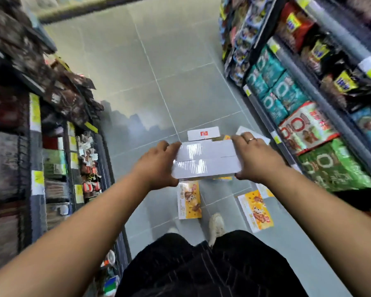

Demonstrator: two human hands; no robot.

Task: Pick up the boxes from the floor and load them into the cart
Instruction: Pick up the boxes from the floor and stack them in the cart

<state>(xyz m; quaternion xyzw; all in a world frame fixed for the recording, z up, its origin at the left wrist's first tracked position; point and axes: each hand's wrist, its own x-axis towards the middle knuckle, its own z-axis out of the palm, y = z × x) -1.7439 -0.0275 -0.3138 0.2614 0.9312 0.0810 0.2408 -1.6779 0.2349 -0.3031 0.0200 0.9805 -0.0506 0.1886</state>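
A stack of white boxes [206, 161] is gripped at both ends, fingers curled round it, by the left hand [156, 166] and right hand [257, 157], above the floor [159, 82]. Beneath, yellow boxes [190, 200] are left lying; farther off, loose white boxes [204, 132]. No cart is seen; loading is judged unfinished.

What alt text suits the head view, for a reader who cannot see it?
The left hand and right hand grip the ends of a white box stack above a tiled shop aisle. Yellow boxes lie on the floor below, between stocked shelves.
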